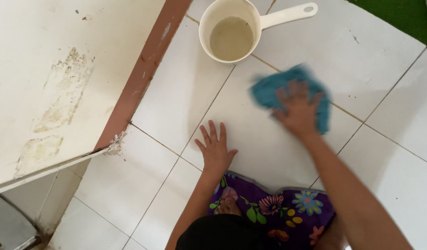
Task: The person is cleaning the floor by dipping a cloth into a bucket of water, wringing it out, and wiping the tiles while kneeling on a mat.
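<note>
My right hand (297, 110) presses flat on a blue cloth (269, 88) lying on the white tiled floor (176, 92); hand and cloth are motion-blurred. My left hand (215, 149) rests palm down on the tiles with fingers spread, holding nothing, left of and nearer to me than the cloth. A cream plastic dipper (232, 30) with a long handle stands on the floor beyond the cloth and holds murky water.
A white wall with peeling, stained paint (51, 83) and a brown skirting strip (144, 69) runs along the left. My purple flowered garment (278, 208) covers my knees at the bottom. Green matting (408, 16) lies at the top right corner.
</note>
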